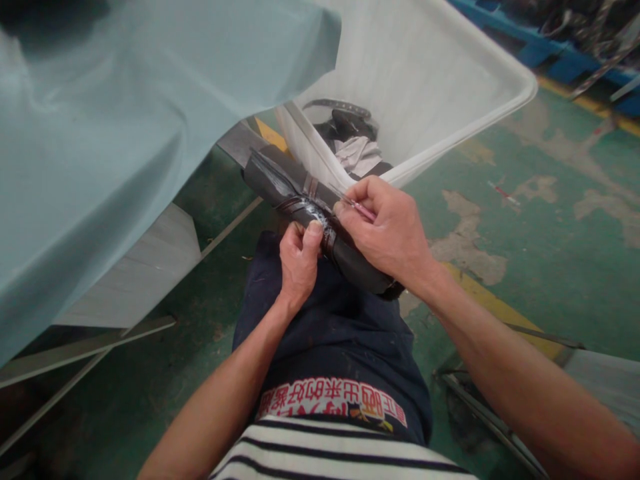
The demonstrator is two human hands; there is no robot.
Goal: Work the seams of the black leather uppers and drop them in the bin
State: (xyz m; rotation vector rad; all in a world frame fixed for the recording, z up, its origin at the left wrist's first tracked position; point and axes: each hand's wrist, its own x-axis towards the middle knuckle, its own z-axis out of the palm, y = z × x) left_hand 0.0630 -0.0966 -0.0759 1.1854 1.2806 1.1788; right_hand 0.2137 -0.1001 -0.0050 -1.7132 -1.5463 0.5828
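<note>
A dark rolled bundle [280, 183] of leather-like strips lies across my lap, tied round its middle by a thin band. My left hand [299, 260] is closed on the bundle from below, thumb pressed on the band. Over the bundle's right part, my right hand [387, 230] pinches a thin pink-handled tool [356, 203], whose tip points at the band.
A large white plastic tub [450, 100] stands just beyond the bundle, with belts and scraps at its bottom. A pale blue cloth [125, 120] drapes over a table on the left. Green worn floor with yellow lines lies on the right; blue pallets sit at the far top right.
</note>
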